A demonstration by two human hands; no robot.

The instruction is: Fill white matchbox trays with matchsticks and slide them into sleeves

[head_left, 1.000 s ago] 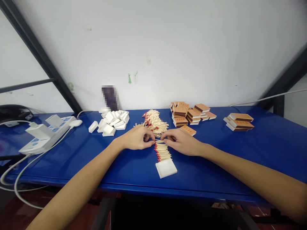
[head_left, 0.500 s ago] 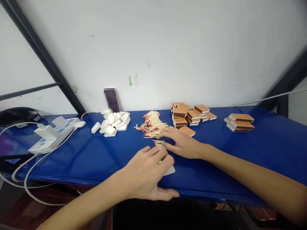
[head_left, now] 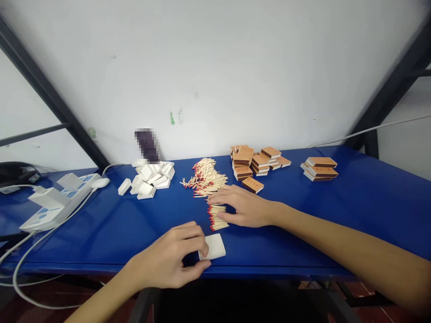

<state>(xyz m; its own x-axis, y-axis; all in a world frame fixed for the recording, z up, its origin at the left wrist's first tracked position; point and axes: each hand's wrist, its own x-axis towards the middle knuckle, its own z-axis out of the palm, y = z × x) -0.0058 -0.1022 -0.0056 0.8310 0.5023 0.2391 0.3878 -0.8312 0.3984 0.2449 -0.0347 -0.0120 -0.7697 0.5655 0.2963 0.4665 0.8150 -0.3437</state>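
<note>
My left hand [head_left: 175, 258] grips a white matchbox tray [head_left: 213, 246] by its left end, near the front edge of the blue table [head_left: 353, 202]. My right hand [head_left: 240, 206] lies on a neat row of red-tipped matches [head_left: 215, 217], fingers stretched over them. A loose heap of matches [head_left: 204, 177] lies just behind that hand. One orange matchbox sleeve [head_left: 252, 184] sits beside my right hand's knuckles.
A pile of white trays [head_left: 151, 176] sits back left. Orange sleeves [head_left: 254, 160] are stacked back centre, and a smaller stack [head_left: 319, 168] stands further right. A white power strip [head_left: 54, 199] with plugs and cables occupies the left end. A wall runs behind.
My left hand left the matches, swept back to the table's front edge and took hold of the white tray. My right hand stayed on the row of matches.
</note>
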